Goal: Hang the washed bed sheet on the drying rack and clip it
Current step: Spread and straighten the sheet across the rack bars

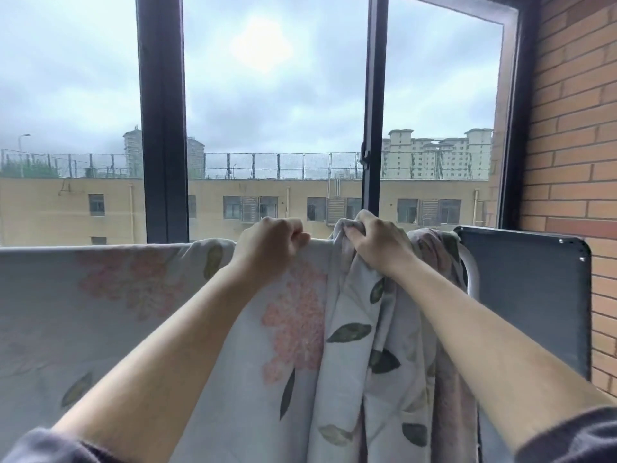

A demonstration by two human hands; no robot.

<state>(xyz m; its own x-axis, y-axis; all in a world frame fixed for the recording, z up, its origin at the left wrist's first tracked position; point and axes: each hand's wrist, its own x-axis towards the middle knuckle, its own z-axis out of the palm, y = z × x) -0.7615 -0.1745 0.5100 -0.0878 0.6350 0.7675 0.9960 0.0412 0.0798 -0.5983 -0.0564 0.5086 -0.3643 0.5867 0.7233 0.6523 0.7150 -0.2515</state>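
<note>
A pale grey bed sheet [140, 295] printed with pink flowers and green leaves hangs over the top bar of the drying rack, spread flat to the left and bunched in folds on the right. My left hand [270, 243] grips the sheet's top edge at the bar. Just to its right, my right hand [377, 243] holds a gathered bunch of the sheet lifted slightly above the bar. The rack bar itself is hidden under the fabric. No clip is in view.
A dark grey panel [524, 302] with rounded corners stands right of the sheet. A brick wall [574, 162] closes the right side. Behind the rack is a black-framed window [163, 128], its right pane swung open.
</note>
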